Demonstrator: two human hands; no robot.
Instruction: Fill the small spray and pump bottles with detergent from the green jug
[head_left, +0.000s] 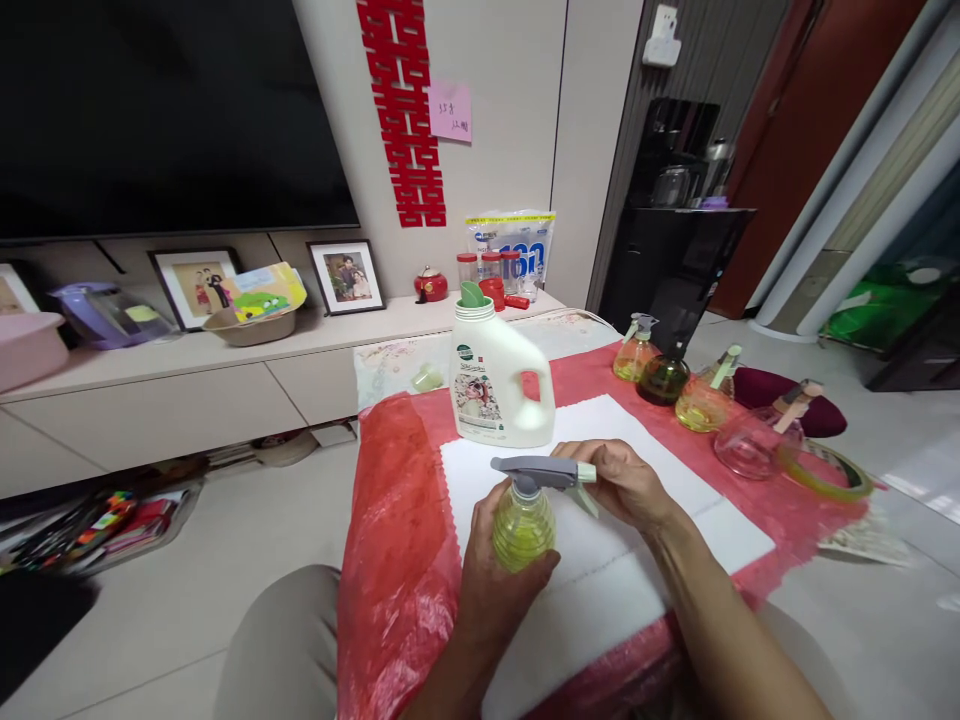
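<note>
In the head view, the left hand (487, 580) is wrapped around a round, ribbed, see-through bottle (525, 532) with yellow-green liquid inside. The bottle is about upright, over a white, flat sheet (724, 525); I cannot tell if its bottom touches the sheet. On its neck sits a grey plastic spray top (540, 468) with a pale green tip (586, 473). The right hand (626, 485) has its fingers bent close together at that tip. I cannot tell if they pinch it or only touch it.

The tip points at the right hand, so a push on the trigger could squirt that hand and wet the sheet. If the right hand pushes hard sideways, the bottle could twist or tip in the left hand. If the ribbed sides are wet, it could slip. If the top is not screwed on tight, liquid could leak out at the neck.

Just behind stands a big white plastic jug (495, 425) with a green spout (472, 294) and no cap on it. A bump from the bottle or an arm could knock it over and make a big spill. The shiny red plastic cover (397, 480) is wrinkled, so things set on the wrinkles could wobble.
</note>
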